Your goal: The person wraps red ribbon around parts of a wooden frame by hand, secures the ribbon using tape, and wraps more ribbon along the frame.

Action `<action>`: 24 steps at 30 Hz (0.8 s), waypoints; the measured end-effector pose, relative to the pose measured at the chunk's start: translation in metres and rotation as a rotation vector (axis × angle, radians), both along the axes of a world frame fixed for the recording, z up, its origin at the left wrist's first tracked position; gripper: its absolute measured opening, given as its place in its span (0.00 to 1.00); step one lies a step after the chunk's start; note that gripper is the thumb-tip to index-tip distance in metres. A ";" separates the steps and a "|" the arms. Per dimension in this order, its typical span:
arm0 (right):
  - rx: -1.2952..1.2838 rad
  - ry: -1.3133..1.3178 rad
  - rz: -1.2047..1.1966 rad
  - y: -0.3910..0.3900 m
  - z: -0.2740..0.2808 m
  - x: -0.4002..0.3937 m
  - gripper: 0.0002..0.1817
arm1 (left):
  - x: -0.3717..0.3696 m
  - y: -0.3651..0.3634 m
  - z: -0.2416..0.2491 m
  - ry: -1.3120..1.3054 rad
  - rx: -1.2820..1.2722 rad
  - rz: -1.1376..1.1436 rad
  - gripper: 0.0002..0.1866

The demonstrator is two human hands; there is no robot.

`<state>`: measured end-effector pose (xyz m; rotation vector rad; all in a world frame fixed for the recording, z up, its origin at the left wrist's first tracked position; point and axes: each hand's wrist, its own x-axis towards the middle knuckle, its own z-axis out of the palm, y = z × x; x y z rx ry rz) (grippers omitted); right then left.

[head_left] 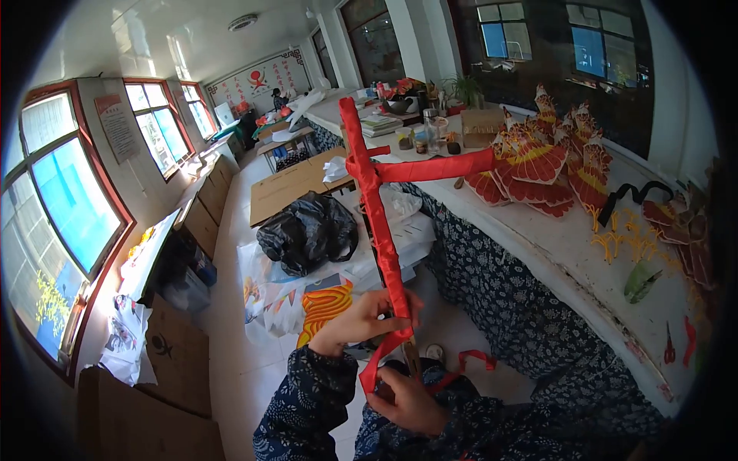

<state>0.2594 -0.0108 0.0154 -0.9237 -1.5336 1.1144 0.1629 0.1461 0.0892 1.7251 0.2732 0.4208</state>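
Note:
Upright in front of me stands a cross-shaped frame (374,203) wrapped in red ribbon, with one long arm reaching right. Bare wood (413,359) shows at its lower end. My left hand (364,320) is closed around the post just above the bare part. Lower down, my right hand (410,402) has its fingers curled on a red ribbon (372,372) that loops down from the wrapped post. The ribbon's loose tail (477,357) trails to the right, over my lap. Part of the right hand's grip is hidden.
A long white counter (530,230) runs along the right, bearing red-and-gold fan-shaped pieces (530,165), jars (436,131), yellow wire-like pieces (626,238) and scissors (669,343). Ahead lie a black plastic bag (309,230) and cardboard (288,184). Boxes (178,355) stand at left.

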 end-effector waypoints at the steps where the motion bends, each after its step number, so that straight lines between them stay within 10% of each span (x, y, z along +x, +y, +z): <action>1: 0.013 -0.028 0.009 -0.003 -0.003 0.000 0.13 | -0.001 -0.003 0.000 -0.007 -0.023 0.010 0.20; 10: 0.175 -0.086 -0.031 -0.017 -0.018 0.010 0.21 | -0.052 -0.088 -0.104 -0.293 -0.188 0.694 0.17; 14: 0.162 -0.139 0.030 -0.022 -0.019 0.019 0.19 | -0.045 -0.151 -0.186 -0.127 -0.496 0.668 0.15; 15: 0.130 -0.119 0.047 -0.024 -0.019 0.016 0.20 | -0.033 -0.167 -0.190 -0.132 -0.224 0.677 0.14; 17: 0.094 -0.096 0.045 -0.029 -0.021 0.012 0.20 | -0.027 -0.185 -0.186 -0.136 0.044 0.660 0.14; 24: 0.034 -0.077 0.024 -0.038 -0.037 0.052 0.21 | -0.040 -0.196 -0.161 -0.148 -0.341 0.532 0.19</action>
